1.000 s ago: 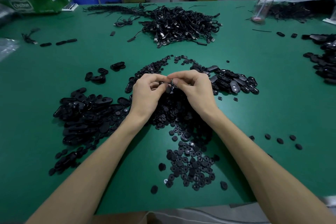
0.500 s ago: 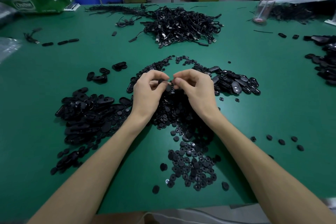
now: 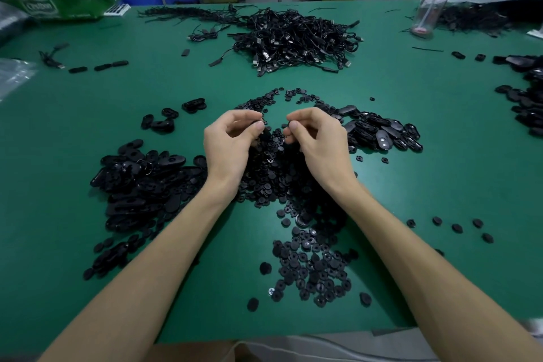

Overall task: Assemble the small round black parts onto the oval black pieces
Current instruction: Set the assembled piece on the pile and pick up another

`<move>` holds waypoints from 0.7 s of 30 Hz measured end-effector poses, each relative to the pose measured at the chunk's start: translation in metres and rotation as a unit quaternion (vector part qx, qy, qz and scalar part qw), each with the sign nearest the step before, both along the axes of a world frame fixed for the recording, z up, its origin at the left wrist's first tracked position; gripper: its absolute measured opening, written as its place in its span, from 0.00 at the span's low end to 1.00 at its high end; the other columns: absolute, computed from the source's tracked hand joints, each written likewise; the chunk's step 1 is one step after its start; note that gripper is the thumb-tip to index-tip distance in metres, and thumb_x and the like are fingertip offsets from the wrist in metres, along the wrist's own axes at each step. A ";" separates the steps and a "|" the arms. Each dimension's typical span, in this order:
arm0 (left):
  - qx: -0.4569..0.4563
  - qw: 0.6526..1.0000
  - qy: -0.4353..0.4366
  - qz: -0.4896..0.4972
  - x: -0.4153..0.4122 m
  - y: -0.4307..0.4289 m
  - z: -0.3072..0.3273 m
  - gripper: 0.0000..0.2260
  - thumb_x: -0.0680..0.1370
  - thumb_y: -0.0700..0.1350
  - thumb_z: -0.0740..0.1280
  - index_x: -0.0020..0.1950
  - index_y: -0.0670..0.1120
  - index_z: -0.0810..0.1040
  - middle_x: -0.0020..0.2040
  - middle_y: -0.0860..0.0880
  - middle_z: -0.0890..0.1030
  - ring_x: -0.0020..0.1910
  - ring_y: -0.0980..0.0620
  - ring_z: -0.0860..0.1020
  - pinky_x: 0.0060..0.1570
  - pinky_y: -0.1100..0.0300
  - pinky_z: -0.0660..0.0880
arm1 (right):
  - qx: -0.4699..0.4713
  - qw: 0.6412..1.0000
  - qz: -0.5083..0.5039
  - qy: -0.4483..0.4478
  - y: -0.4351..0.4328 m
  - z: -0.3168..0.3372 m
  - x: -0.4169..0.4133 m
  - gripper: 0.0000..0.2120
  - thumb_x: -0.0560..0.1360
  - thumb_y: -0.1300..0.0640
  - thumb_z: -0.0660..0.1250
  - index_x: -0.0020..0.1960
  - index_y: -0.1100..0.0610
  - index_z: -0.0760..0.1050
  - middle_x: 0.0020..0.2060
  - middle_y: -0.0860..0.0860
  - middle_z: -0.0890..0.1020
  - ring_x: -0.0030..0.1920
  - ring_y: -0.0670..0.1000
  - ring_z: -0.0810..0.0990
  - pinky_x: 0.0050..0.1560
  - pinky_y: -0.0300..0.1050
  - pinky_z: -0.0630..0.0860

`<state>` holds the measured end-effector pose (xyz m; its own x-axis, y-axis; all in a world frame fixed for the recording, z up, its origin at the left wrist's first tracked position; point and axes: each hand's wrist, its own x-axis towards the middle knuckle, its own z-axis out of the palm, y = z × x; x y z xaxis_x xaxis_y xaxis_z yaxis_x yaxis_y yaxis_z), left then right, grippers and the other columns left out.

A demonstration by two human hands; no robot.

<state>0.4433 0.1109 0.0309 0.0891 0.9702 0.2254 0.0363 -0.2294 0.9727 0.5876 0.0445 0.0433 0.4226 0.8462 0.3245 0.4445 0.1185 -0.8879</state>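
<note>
Small round black parts (image 3: 296, 185) lie in a long heap down the middle of the green table (image 3: 73, 126), and I use that heap as my mark. Oval black pieces (image 3: 141, 185) are piled just left of the heap, touching its edge, and a second pile of ovals (image 3: 379, 132) lies against the heap's far right side. I see both hands over the far end of the heap, close to each other but not touching. The left hand (image 3: 229, 144) has its fingers curled, with thumb and forefinger pinching a small dark part (image 3: 256, 122); I cannot tell whether it is round or oval. The right hand (image 3: 320, 141) is curled too, thumb and forefinger tips drawn narrow together, and I cannot tell whether anything sits between them. Beyond the heap lies a tangle of black cables (image 3: 293, 38).
</note>
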 end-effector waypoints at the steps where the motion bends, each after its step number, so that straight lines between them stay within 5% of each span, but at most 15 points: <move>1: -0.007 1.000 -0.013 -0.001 0.000 0.001 0.000 0.06 0.77 0.35 0.74 0.51 0.45 0.85 0.48 0.50 0.87 0.46 0.53 0.86 0.52 0.53 0.84 | 0.000 1.000 0.003 0.001 0.000 0.000 0.000 0.06 0.82 0.63 0.67 0.57 0.59 0.80 0.42 0.48 0.87 0.40 0.42 0.85 0.46 0.33 0.79; 7: -0.035 0.997 -0.069 -0.008 0.000 0.001 0.003 0.07 0.81 0.32 0.69 0.57 0.37 0.84 0.52 0.40 0.84 0.48 0.48 0.87 0.52 0.58 0.83 | 0.003 1.000 0.019 0.019 -0.001 0.002 0.000 0.03 0.80 0.62 0.71 0.52 0.58 0.81 0.41 0.48 0.87 0.41 0.44 0.86 0.45 0.36 0.79; 14: -0.022 0.997 -0.066 -0.035 0.003 -0.002 0.004 0.08 0.82 0.32 0.67 0.59 0.37 0.81 0.54 0.41 0.84 0.49 0.49 0.87 0.55 0.58 0.83 | 0.000 1.000 -0.001 -0.003 0.000 0.003 0.000 0.02 0.78 0.59 0.73 0.51 0.55 0.84 0.41 0.47 0.86 0.44 0.48 0.84 0.51 0.44 0.80; 21: 0.020 0.996 -0.028 -0.080 0.005 -0.003 -0.001 0.08 0.79 0.33 0.71 0.55 0.43 0.84 0.50 0.45 0.86 0.49 0.50 0.87 0.55 0.55 0.83 | 0.015 0.999 -0.019 -0.032 0.000 0.003 -0.001 0.03 0.78 0.61 0.73 0.50 0.56 0.84 0.41 0.44 0.85 0.42 0.42 0.81 0.45 0.30 0.75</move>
